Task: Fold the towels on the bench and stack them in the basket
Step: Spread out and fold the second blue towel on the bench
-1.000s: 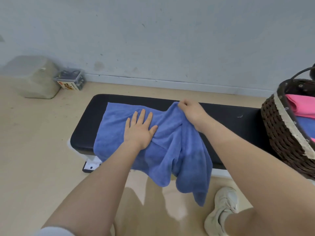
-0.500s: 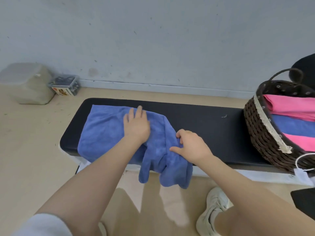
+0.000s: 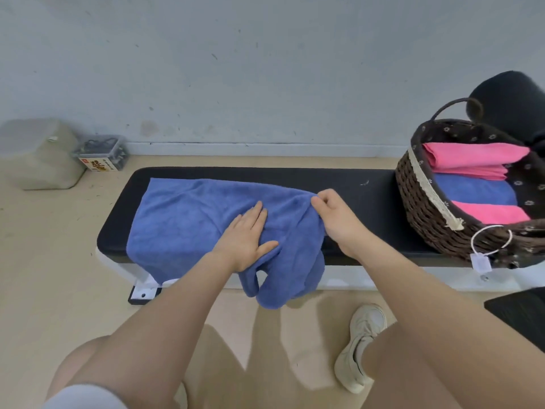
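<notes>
Blue towel [image 3: 188, 222] lies spread over the left half of the black tabletop [image 3: 348, 184], its near right part bunched and hanging off the front edge toward the floor. Left hand [image 3: 246, 239] lies flat on the towel's middle, fingers straight, pressing it down. Right hand [image 3: 336, 214] has its grip pinched on the towel's right edge, just beside the left hand.

Basket [image 3: 424, 214] sits at the right end of the tabletop, well apart from the towel, already holding folded pink and blue towels [image 3: 472, 190]. So this one looks unfolded as yet, with the fold just starting.

Risks from here:
- The hanging lump is heavy. If the left palm eases off, the weight could drag the towel off the front edge.
- The pinch holds one edge point only. Pulling across may fold it skewed or leave creases trapped under the palm.
- A shoe [image 3: 362, 346] sits below the drape, so dropped cloth lands on the floor next to it.
</notes>
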{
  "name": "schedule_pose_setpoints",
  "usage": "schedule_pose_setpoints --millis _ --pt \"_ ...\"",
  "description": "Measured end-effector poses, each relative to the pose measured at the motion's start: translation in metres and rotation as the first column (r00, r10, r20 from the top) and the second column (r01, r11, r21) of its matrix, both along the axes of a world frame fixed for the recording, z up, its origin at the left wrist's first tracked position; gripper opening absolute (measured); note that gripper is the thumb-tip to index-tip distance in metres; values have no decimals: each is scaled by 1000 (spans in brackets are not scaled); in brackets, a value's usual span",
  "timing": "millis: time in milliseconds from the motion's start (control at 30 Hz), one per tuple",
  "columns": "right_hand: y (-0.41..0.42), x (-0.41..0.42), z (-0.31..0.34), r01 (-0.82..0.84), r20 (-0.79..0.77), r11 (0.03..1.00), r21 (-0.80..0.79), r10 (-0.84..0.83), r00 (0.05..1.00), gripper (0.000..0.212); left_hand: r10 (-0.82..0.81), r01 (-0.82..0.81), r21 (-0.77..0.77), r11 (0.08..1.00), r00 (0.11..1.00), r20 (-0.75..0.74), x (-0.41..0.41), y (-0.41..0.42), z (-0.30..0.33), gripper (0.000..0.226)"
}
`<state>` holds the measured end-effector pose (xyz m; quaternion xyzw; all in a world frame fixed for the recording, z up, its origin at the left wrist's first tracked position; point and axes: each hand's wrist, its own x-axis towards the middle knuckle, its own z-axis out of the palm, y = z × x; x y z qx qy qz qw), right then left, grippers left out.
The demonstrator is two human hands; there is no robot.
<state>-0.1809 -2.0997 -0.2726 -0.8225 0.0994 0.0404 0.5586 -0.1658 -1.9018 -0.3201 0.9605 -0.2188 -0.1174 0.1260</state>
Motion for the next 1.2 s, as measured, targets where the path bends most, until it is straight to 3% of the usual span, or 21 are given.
schedule_pose_setpoints --millis 133,233,333,433,500,633,733,833,933,1000,1033,1100,1200 --pt "-24 7 11 -65 -133 995 81 75 988 23 44 -43 121 992 999 0 7 5 -5 71" --pt "-48 12 22 -282 -344 947 -155 216 914 38 93 -92 153 984 996 4 14 14 -3 70" --pt "-68 20 32 -466 -508 853 -235 301 807 26 138 -136 168 976 990 -4 22 24 2 73" --pt "-78 30 29 -399 -432 878 -263 262 863 8 215 -206 144 968 975 -51 25 27 8 76" --pt "-78 39 19 -309 -286 862 -401 203 937 14 291 -282 93 955 951 -101 29 17 15 79" --pt "-68 64 7 -178 -100 684 -708 152 983 22 286 -285 40 958 957 -38 45 -11 27 68" --pt "-62 85 9 -192 -108 423 -885 213 971 33 172 -170 29 985 978 -120 57 -25 22 64" --pt "-64 114 21 -191 -110 260 -947 299 948 33 148 -139 94 986 984 -98 70 -26 7 64" --pt "-64 137 25 -17 42 177 -984 323 945 30 159 -154 137 978 987 -25 82 -20 -2 66" --pt "-54 139 15 3 40 130 -991 279 960 36 175 -171 136 976 984 -18 89 -17 -5 67" --pt "-45 136 9 -26 9 132 -991 255 967 45 174 -171 124 977 984 -20 91 -15 -4 66" --pt "-23 124 -3 -105 -45 237 -966 248 968 60 157 -155 51 987 987 -42 93 -11 -1 60" --pt "23 99 -7 -253 -70 432 -866 396 916 56 147 -167 -244 955 984 -98 90 5 9 48"
